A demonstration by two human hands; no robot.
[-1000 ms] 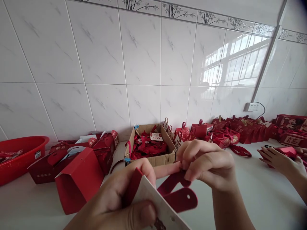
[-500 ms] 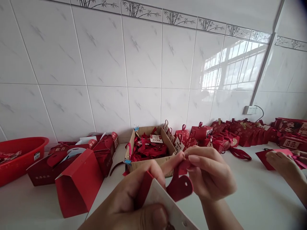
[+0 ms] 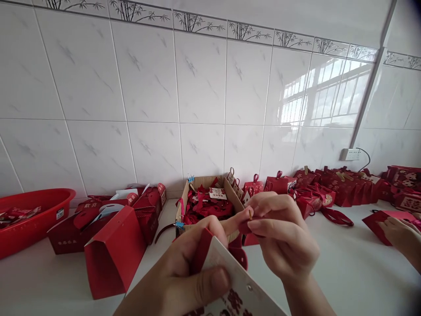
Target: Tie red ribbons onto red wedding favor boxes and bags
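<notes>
My left hand [image 3: 194, 272] is closed round a red and white printed card box [image 3: 241, 287], its thumb on the white face, which has a small hole. A dark red flap [image 3: 239, 256] with a rounded end sticks out behind the box. My right hand [image 3: 284, 237] is closed in a pinch on a dark red piece, with a small gold-coloured bit [image 3: 250, 214] between its fingertips and my left index fingertip. Just behind both hands stands a cardboard box [image 3: 194, 181] of red ribbons and tags [image 3: 205, 206].
Red folded boxes [image 3: 115, 250] and a red plastic basin [image 3: 36, 232] are at the left. Finished-looking small red bags [image 3: 342, 186] line the tiled wall at the right. Another person's hand [image 3: 401, 235] holds a red piece at the right edge.
The view has shifted slightly left. My right hand has tilted the dark red piece, and the flap now shows less. More of the white face's print is visible.
</notes>
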